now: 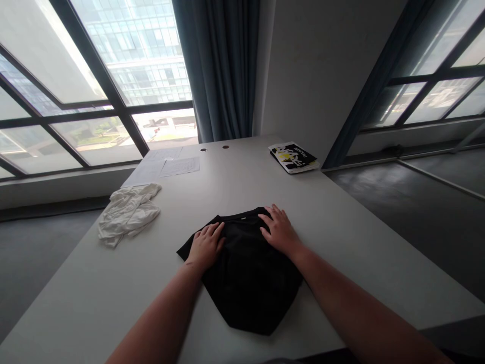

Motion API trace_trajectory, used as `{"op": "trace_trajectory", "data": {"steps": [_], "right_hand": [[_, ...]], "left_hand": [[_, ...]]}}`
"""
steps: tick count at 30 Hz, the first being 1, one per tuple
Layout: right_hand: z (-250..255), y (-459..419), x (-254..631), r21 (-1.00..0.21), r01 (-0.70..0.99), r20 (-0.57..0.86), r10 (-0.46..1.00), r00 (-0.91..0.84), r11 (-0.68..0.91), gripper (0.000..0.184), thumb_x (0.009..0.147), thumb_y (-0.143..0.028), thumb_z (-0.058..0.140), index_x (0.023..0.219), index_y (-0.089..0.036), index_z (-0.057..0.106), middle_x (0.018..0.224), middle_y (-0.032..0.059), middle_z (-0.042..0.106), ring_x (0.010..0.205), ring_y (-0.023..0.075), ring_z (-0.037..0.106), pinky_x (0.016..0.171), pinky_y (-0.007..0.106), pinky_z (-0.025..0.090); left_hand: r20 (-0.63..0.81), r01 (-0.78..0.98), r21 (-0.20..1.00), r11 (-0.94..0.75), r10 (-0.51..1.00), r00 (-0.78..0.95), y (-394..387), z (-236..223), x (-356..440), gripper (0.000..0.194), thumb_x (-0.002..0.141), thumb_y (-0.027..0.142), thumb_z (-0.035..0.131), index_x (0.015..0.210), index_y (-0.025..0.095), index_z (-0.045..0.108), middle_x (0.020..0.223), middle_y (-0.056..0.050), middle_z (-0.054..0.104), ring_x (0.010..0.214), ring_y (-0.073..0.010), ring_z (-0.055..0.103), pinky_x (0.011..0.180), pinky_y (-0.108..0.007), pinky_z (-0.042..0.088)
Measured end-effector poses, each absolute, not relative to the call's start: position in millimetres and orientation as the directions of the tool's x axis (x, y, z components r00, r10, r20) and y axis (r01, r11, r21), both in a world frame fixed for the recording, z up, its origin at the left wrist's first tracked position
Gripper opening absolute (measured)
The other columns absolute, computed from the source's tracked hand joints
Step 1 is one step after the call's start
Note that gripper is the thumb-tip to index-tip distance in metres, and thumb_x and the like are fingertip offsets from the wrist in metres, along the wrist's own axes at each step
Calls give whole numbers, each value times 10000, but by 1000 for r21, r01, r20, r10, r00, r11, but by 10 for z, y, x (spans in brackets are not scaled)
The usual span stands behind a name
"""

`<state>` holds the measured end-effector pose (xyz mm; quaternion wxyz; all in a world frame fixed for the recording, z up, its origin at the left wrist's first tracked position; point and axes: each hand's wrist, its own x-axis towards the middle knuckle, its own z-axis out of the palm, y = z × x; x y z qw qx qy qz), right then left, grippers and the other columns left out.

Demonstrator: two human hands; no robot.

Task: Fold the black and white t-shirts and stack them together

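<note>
A folded black garment [248,275] lies on the white table [359,237], near its front edge. My left hand [205,246] rests flat on the garment's left upper part, fingers stretched out and close together. My right hand [279,230] lies flat on the garment's upper right edge, fingers spread. Neither hand grips the cloth; both press on top of it.
A crumpled white garment [128,212] lies at the table's left side. Sheets of paper [170,166] sit at the far left, and a black-and-yellow book [294,157] at the far right. Windows, a blue curtain [222,71] and a wall stand behind.
</note>
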<state>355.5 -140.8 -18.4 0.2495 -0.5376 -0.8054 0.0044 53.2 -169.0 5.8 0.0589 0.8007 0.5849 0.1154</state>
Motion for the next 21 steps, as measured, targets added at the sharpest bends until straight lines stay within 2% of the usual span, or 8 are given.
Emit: {"op": "trace_trajectory", "data": {"steps": [3,6,8,12,16,21], "right_hand": [[-192,-1434,3451,-340,765,261,836,-482,547,495,974,-312,625,1459,-219,598,1568,132,459,1495,351,356,1242,593,285],[-196,-1462,3392,-366,714,165,797,-582,597,484,992,-318,625,1469,-237,600,1586,114,450,1483,337,392,1245,581,296],[-173,-1481,3378,-373,698,159,784,-600,611,474,993,-316,636,1461,-250,612,1586,100,455,1491,341,380,1249,588,287],[-94,-1525,3360,-373,651,176,740,-650,661,449,999,-308,630,1447,-278,626,1589,65,457,1520,334,324,1256,581,273],[-60,-1536,3333,-356,678,114,750,-652,643,484,1035,-369,572,1509,-273,563,1599,70,443,1514,309,341,1267,568,238],[-42,-1489,3344,-289,784,-4,819,-574,549,568,1050,-440,530,1588,-269,463,1673,55,304,1550,299,271,1285,519,213]], "left_hand": [[112,971,145,-192,978,177,-1736,182,568,502,1040,480,389,1494,329,539,1312,-129,650,1214,-343,592,1019,-521,479],[134,975,122,-187,976,170,-1750,239,580,455,1042,483,370,1312,321,699,1200,-128,658,1133,-329,605,1006,-523,473],[177,944,155,-292,948,264,-1745,220,581,416,1043,463,394,1275,332,713,1287,-104,648,1199,-306,589,1082,-513,440],[184,850,227,-476,878,443,-1717,92,597,425,1054,442,409,1424,345,597,1536,-35,551,1420,-258,489,1258,-501,306],[161,884,192,-426,902,400,-1691,3,610,438,1065,438,379,1435,330,586,1572,-9,525,1477,-247,449,1294,-522,274],[124,933,134,-333,940,318,-1654,4,593,462,1075,429,331,1473,339,547,1611,13,469,1514,-233,409,1298,-556,279]]}}
